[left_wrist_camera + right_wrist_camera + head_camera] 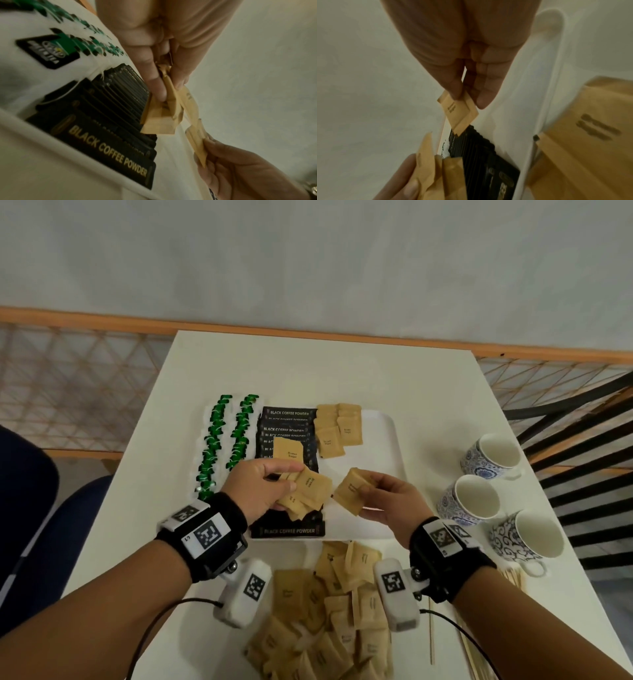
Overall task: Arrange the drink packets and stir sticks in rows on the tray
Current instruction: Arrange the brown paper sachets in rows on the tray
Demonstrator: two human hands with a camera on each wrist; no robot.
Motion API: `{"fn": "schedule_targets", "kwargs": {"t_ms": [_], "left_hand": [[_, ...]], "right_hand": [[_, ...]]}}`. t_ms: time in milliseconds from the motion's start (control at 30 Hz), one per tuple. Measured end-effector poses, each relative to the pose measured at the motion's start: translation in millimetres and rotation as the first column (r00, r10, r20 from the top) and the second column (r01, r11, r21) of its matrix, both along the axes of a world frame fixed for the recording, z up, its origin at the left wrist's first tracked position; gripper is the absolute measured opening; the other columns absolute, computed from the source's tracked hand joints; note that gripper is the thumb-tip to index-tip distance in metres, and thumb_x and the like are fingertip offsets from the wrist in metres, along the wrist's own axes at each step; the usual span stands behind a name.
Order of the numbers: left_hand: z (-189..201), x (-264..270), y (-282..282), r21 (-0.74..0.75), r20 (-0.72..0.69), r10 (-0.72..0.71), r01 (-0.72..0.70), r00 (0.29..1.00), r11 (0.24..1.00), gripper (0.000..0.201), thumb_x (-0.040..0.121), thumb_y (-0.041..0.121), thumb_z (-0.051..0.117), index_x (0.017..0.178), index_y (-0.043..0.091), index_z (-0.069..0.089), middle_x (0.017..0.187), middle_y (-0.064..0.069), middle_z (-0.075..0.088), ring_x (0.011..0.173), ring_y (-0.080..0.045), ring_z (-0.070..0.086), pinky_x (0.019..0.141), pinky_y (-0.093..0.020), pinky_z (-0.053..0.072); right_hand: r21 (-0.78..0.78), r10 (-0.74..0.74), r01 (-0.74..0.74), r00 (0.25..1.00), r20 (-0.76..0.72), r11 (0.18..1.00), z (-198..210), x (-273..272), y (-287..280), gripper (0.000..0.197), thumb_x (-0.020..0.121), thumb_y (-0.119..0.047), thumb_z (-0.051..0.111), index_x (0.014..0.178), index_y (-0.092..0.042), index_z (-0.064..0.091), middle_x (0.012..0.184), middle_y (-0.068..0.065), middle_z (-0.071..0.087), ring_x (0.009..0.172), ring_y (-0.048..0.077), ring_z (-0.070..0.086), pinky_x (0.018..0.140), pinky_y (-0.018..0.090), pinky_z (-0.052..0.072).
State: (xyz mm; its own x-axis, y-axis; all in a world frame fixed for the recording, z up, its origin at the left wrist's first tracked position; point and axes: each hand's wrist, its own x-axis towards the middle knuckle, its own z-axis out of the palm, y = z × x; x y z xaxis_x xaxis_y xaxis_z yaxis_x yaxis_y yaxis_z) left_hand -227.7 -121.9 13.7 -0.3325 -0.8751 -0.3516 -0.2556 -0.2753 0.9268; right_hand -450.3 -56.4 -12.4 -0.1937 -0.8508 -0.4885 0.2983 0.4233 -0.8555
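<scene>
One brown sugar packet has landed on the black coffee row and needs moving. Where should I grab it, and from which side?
Take the stray brown sugar packet by its near edge, coming from the near side, a little to the right. It lies flat on the black coffee packets, so pinch an edge. Both the left hand and the right hand are near but hold packets.

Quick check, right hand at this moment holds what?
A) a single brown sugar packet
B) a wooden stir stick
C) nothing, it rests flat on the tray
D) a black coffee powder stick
A: the right hand pinches one brown sugar packet between thumb and fingers above the tray, while the left hand grips a bunch of brown sugar packets.
</scene>
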Motion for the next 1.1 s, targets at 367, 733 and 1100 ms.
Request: {"fn": "schedule_targets", "kwargs": {"t_ms": [367, 733, 1100], "left_hand": [[-8.2, -13.9, -38.2, -0.092, 0.053, -0.064, 0.068, 0.997, 0.993, 0.036, 0.086, 0.001, 0.065, 0.089, 0.037, 0.071, 0.091, 0.005, 0.074, 0.075, -0.008, 0.07, 0.062, -0.023, 0.056], [-17.7, -29.0, -55.6, -0.089, 0.057, -0.114, 0.118, 0.992, 0.989, 0.036, 0.085, 0.003, 0.066, 0.09, 0.039, 0.071, 0.095, 0.007, 0.073, 0.082, -0.011, 0.071, 0.065, -0.027, 0.057], [-23.0, -35.0, -55.6, -0.073, 0.058, -0.138, 0.142, 0.989, 0.987, 0.033, 0.085, 0.002, 0.066, 0.092, 0.034, 0.071, 0.096, 0.003, 0.073, 0.082, -0.013, 0.07, 0.063, -0.024, 0.056]], "right_hand": [[0.023, -0.027, 0.042, 0.884, -0.466, 0.999, -34.4, -36.3, -72.3, 0.015, 0.093, -0.012, 0.056, 0.101, -0.017, 0.068, 0.083, -0.005, 0.068, 0.08, 0.014, 0.063, 0.073, 0.027, 0.051], [0.062, 0.06, -0.024, 0.721, -0.691, 0.998, -40.2, -50.2, -125.5, 0.019, 0.084, -0.027, 0.067, 0.101, -0.021, 0.073, 0.092, -0.001, 0.072, 0.085, 0.019, 0.065, 0.083, 0.036, 0.054], [0.127, 0.105, -0.009, 0.626, -0.773, 0.992, -37.6, -47.1, -129.3, 0.007, 0.081, -0.035, 0.069, 0.082, -0.028, 0.066, 0.08, -0.01, 0.066, 0.075, 0.01, 0.061, 0.063, 0.022, 0.045]]}}
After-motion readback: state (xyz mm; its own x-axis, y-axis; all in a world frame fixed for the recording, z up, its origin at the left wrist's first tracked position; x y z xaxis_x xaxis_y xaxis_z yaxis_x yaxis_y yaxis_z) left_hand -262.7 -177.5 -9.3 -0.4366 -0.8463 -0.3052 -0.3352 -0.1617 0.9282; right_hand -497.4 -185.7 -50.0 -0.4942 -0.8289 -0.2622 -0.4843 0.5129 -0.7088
